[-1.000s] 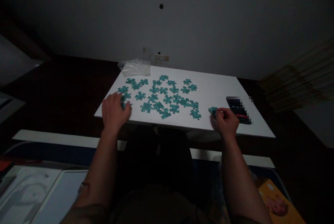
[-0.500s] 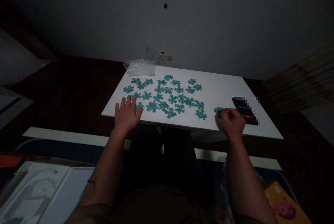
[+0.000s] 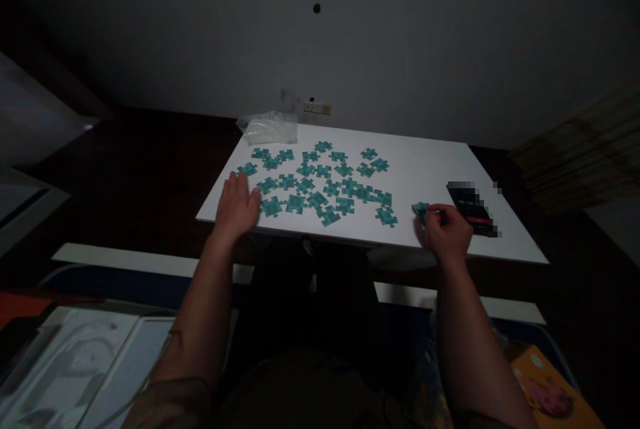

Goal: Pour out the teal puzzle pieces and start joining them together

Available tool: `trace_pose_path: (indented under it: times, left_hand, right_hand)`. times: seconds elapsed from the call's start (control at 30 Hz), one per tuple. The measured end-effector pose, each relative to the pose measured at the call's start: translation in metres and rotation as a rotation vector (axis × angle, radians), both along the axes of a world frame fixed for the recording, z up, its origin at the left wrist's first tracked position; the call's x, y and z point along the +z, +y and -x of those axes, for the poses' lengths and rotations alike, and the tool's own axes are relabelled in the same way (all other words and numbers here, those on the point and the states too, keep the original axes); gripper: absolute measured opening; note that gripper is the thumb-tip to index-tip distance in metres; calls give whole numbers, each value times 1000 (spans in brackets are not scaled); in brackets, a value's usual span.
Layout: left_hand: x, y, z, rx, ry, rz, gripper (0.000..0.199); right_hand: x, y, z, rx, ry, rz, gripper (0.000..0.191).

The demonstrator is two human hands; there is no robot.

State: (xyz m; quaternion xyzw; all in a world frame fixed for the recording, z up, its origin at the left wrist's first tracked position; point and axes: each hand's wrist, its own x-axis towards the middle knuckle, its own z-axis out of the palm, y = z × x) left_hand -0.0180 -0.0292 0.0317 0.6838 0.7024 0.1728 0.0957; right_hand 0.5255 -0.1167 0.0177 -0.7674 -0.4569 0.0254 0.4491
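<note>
Several teal jigsaw puzzle pieces (image 3: 305,185) lie spread over the left and middle of a white tabletop (image 3: 425,162). Some in the middle touch or overlap in a row. My left hand (image 3: 237,207) rests open, fingers stretched out, at the table's left front, just beside a puzzle piece (image 3: 271,207). Near the right front edge, my right hand (image 3: 447,232) is closed in a pinch on a teal puzzle piece (image 3: 420,208), whose near part its fingers hide. Close behind that hand lies a dark phone (image 3: 470,207), partly blurred out.
A clear plastic bag (image 3: 270,129) lies at the table's back left corner. Behind the table, a wall socket (image 3: 317,108) sits low on the wall. An open white box (image 3: 75,362) is at the lower left, and an orange box (image 3: 550,382) at the lower right.
My left hand has slid left, and puzzle pieces that it partly covered now show to its right. My right hand stays in nearly the same place with its piece.
</note>
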Motion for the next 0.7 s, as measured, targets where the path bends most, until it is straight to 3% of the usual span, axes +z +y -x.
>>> trace_pose_path:
  times: [0.1, 0.17, 0.3, 0.5, 0.7]
  left_hand:
    - [9, 33, 12, 93, 57, 73, 93]
    - [14, 47, 10, 65, 107, 119, 91]
    - [17, 46, -3, -52, 160, 155, 90]
    - [7, 29, -7, -146, 155, 122, 85]
    - [14, 71, -6, -89, 94, 115, 89]
  right_hand:
    - [1, 0, 2, -1, 11, 5, 21]
    - [3, 0, 4, -13, 10, 3, 22]
    - [5, 0, 8, -45, -2, 22, 30]
    - [0, -1, 5, -54, -40, 29, 38]
    - [-5, 0, 1, -4, -24, 8, 43]
